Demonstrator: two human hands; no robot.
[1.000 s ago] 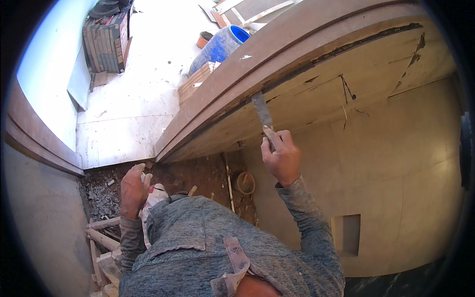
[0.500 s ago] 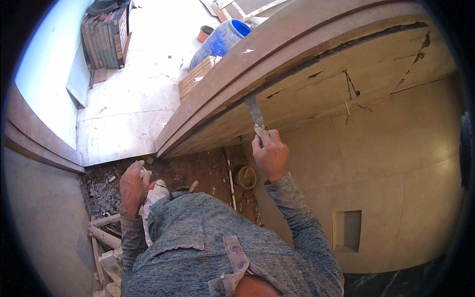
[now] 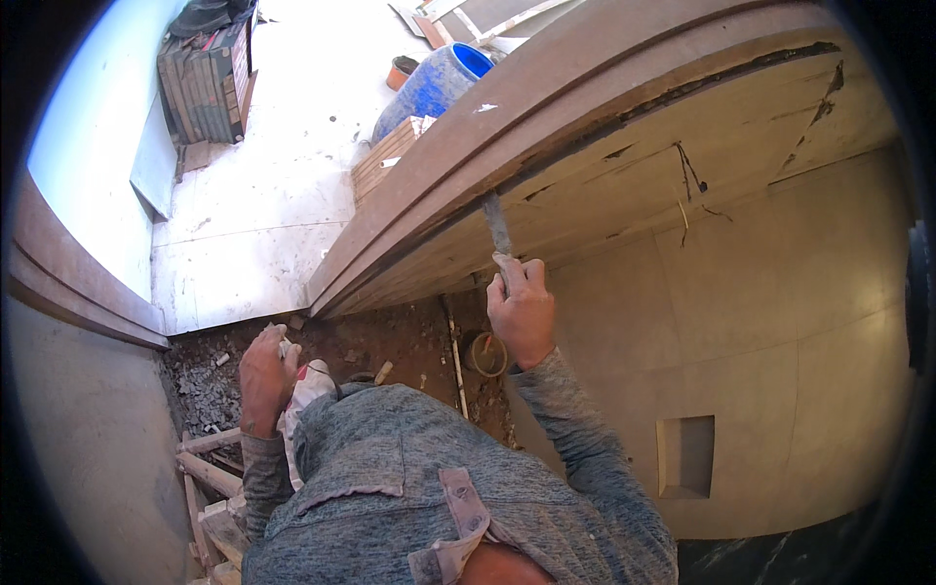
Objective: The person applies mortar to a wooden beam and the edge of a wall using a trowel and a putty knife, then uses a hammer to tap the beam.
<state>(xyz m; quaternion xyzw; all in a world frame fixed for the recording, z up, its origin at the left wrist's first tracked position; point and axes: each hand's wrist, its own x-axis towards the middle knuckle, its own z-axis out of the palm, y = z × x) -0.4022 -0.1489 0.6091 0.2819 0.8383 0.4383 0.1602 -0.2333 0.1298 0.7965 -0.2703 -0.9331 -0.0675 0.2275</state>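
My right hand [image 3: 524,314] grips a putty knife [image 3: 498,226] by its handle, fingers wrapped round it. The grey blade points up, its tip at the dark gap between the brown door frame [image 3: 429,175] and the tiled wall [image 3: 731,302]. Lower on the left, my left hand [image 3: 263,380] is closed, with something small and whitish showing between thumb and fingers; I cannot make out what it is. Right beside that hand is a white bag [image 3: 312,382] with a red mark, partly hidden by my shirt.
Below lies a dirt floor with rubble [image 3: 205,390], a round bucket [image 3: 487,355] and a thin pipe [image 3: 455,361]. Wooden pieces [image 3: 210,475] stand at lower left. Past the doorway are a blue barrel [image 3: 429,93], stacked boxes [image 3: 205,88] and tiles [image 3: 375,171]. Wires [image 3: 689,171] stick out of the wall.
My right hand and the putty knife have shifted slightly left and down, the blade tip still by the gap. The left hand has barely moved and stays closed.
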